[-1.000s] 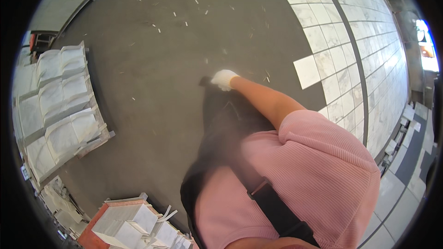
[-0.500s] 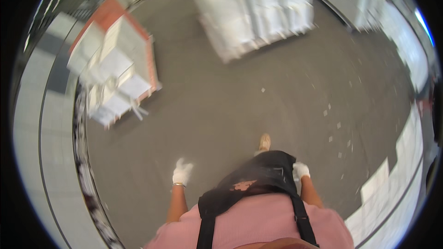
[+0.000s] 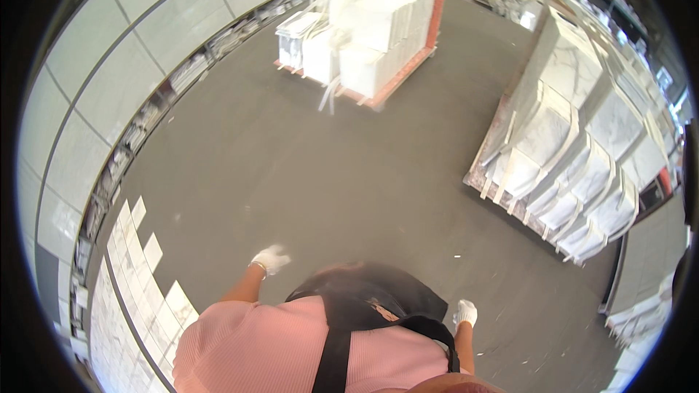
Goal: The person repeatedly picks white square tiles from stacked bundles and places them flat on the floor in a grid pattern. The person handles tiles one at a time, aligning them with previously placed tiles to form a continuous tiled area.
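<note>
My left hand [image 3: 271, 258], in a white work glove with a band at the wrist, hangs out over the grey floor [image 3: 291, 175]. Its fingers are apart and somewhat blurred, and nothing is in them. On the other side of the dark apron [image 3: 371, 284], my right hand [image 3: 465, 313] hangs low in a matching glove. Its fingers are loosely bent, partly turned from sight, with no object visible in them. Neither hand touches any of the stone goods around me.
A pallet of strapped white blocks [image 3: 364, 65] stands ahead by an orange-red panel [image 3: 439, 4]. Strapped marble-look stacks [image 3: 542, 131] fill another pallet at right. Large pale slabs [image 3: 95, 116] line the left, with white tiles [image 3: 149, 306] laid out at lower left.
My view has swung to the right, so both pallets now sit farther right in it. The white tiles at lower left have come into sight. Both gloved hands still hang at my sides.
</note>
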`<state>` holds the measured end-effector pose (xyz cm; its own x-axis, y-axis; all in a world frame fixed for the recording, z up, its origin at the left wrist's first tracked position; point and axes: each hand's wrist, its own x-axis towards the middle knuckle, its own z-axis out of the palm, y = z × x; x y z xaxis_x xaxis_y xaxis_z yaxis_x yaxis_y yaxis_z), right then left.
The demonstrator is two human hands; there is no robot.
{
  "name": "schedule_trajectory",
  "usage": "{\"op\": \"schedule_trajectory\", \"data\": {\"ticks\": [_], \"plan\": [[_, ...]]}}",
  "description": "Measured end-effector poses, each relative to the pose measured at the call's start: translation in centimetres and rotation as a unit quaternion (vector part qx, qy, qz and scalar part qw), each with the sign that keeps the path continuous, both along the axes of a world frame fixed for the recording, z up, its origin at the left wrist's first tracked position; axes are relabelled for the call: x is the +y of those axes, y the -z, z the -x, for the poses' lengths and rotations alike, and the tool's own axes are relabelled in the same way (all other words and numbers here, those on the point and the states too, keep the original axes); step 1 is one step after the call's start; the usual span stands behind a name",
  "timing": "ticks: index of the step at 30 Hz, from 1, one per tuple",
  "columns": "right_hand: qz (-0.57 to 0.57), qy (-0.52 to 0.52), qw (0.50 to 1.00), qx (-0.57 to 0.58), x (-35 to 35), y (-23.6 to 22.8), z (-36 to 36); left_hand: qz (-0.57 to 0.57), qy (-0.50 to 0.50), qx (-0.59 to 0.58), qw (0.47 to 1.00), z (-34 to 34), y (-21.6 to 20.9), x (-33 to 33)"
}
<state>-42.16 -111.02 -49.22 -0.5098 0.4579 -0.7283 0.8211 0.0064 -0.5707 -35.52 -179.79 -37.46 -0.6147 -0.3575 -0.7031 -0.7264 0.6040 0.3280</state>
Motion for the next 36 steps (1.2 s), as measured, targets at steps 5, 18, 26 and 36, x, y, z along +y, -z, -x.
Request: {"op": "schedule_trajectory", "data": {"ticks": [5, 18, 26, 36], "plan": [[-0.159, -0.228, 0.941, 0.193, -5.7, 1.7, 10.7, -0.041, -0.105, -0.054, 0.992, -1.3, 1.2, -0.9], [-0.337, -0.717, 0.607, -0.066, -16.3, 5.7, 17.1, -0.013, 0.128, 0.052, 0.99, 10.3, 10.1, -17.3], [-0.295, -0.83, 0.468, -0.076, -25.3, 5.9, 29.0, -0.09, -0.196, 0.146, 0.965, 26.4, 2.2, -23.6], [-0.209, -0.643, 0.736, 0.018, -44.0, 7.3, 61.0, -0.072, -0.327, 0.115, 0.935, 32.3, 5.1, -30.2]]}}
